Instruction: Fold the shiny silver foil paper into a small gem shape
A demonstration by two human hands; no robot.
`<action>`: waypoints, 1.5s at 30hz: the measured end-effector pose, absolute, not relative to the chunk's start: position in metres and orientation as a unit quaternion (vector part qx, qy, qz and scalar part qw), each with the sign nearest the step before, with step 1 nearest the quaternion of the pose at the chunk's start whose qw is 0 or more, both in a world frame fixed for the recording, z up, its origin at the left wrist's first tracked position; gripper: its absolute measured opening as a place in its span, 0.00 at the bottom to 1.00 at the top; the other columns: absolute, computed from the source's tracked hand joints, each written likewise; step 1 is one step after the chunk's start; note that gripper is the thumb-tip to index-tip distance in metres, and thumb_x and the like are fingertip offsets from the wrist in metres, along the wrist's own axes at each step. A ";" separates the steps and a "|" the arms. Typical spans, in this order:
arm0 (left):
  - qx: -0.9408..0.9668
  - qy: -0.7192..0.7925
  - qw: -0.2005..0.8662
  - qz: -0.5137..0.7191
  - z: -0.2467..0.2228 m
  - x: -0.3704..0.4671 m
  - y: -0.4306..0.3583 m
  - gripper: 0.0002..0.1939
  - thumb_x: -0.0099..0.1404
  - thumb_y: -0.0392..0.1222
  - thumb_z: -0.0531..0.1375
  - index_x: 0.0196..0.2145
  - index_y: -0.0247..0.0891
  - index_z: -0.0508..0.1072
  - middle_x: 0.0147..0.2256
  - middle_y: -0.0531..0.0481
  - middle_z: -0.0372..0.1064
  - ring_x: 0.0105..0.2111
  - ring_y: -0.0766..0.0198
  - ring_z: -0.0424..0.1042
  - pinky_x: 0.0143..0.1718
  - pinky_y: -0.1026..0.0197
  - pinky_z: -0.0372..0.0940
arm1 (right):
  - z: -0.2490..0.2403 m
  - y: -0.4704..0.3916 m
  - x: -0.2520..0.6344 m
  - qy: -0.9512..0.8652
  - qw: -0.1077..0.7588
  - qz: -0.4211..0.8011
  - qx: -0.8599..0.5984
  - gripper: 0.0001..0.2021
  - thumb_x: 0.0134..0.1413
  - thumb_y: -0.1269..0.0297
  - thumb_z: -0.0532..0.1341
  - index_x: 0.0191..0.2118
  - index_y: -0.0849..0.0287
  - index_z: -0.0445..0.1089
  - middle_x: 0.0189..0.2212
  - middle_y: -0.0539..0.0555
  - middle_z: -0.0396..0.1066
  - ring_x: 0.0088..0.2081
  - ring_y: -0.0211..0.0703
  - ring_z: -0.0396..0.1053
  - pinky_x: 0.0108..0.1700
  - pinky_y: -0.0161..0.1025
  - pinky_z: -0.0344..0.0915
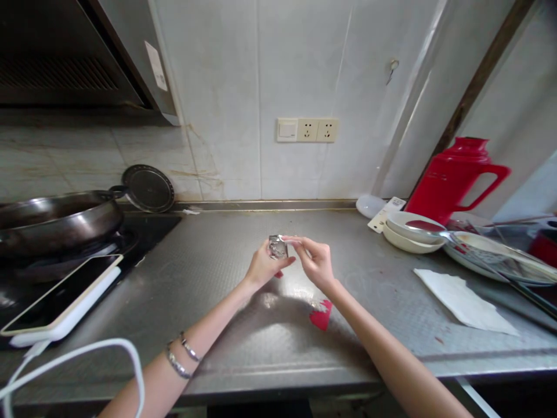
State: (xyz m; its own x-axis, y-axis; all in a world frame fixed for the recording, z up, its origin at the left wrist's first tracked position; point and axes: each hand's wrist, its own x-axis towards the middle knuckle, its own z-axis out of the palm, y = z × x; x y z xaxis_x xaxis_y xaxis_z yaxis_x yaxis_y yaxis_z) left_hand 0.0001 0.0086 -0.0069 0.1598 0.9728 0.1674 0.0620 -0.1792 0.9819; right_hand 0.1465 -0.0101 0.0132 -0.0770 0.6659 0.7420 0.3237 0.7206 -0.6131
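A small clear-and-silver box-like object (278, 247) is held above the middle of the metal counter (209, 267). My left hand (263, 266) has its fingers wrapped round the object from the left and below. My right hand (315, 261) is pinched at the object's upper right edge, where a bit of something whitish shows between the fingertips, too small to name. On the counter beneath my right forearm lies a torn red piece (321, 315).
A pan (61, 223) sits on the stove at left, with a phone (65, 290) and white cable (100, 343) nearer. At right are a red thermos (450, 180), stacked bowls (411, 245), plates (478, 255) and a white paper towel (463, 302). Sockets are on the wall.
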 end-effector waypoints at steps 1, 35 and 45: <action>0.598 0.435 0.470 0.482 -0.007 0.000 0.009 0.30 0.45 0.48 0.70 0.43 0.36 0.66 0.24 0.58 0.67 0.15 0.73 0.64 0.13 0.69 0.64 | 0.015 -0.010 0.148 -0.710 0.587 0.160 -0.353 0.13 0.61 0.60 0.55 0.38 0.54 0.77 0.36 0.54 0.78 0.38 0.47 0.76 0.40 0.39 0.70; 0.587 0.450 0.502 0.448 -0.011 -0.003 0.017 0.27 0.46 0.44 0.70 0.41 0.36 0.63 0.25 0.56 0.68 0.16 0.71 0.67 0.16 0.66 0.65 | 0.002 -0.005 0.143 -0.679 0.625 0.095 -0.374 0.14 0.62 0.61 0.52 0.37 0.56 0.75 0.30 0.53 0.76 0.32 0.43 0.73 0.35 0.37 0.68; 0.486 0.351 0.625 0.500 -0.022 0.000 0.014 0.44 0.39 0.33 0.74 0.51 0.42 0.57 0.35 0.52 0.70 0.27 0.67 0.71 0.29 0.60 0.71 | -0.009 0.021 0.136 -0.602 0.613 0.122 -0.497 0.23 0.59 0.50 0.52 0.23 0.61 0.67 0.16 0.45 0.55 0.21 0.34 0.50 0.24 0.32 0.47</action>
